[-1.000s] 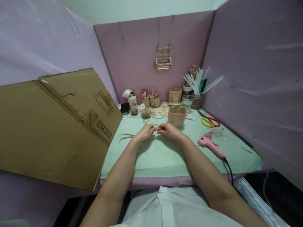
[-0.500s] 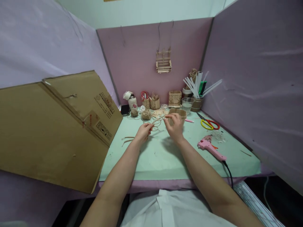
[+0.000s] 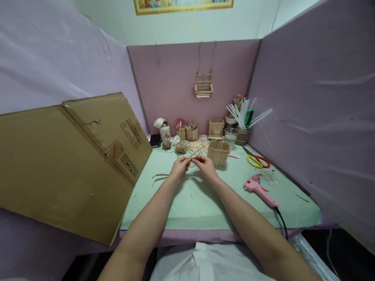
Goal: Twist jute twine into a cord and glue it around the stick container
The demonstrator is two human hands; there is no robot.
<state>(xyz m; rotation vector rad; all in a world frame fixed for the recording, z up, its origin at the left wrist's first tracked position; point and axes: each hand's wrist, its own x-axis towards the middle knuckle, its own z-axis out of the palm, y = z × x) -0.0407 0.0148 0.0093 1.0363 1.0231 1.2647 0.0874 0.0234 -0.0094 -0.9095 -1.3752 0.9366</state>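
Observation:
Thin brown twine (image 3: pixel 199 149) runs up and to the right from between my fingertips. My left hand (image 3: pixel 179 168) is closed in a pinch on it, and a few strands (image 3: pixel 159 177) stick out on the table left of this hand. My right hand (image 3: pixel 206 166) pinches the twine too, its fingertips almost touching those of the left. Just behind the right hand stands an open basket of wooden sticks (image 3: pixel 218 154). A ball of twine (image 3: pixel 181 147) lies beyond the left hand, with loose loops near it.
To the right lie a pink glue gun (image 3: pixel 260 191) with a black cord and red-and-yellow scissors (image 3: pixel 255 160). A cup of water (image 3: pixel 231 137), glue sticks (image 3: pixel 240 113) and a stick-covered box (image 3: pixel 216 128) stand at the back. A large cardboard sheet (image 3: pixel 96 168) leans at the left.
My right hand has moved left and down, away from the basket, to meet my left hand at the twine. The basket now shows more fully. The view has tipped up slightly.

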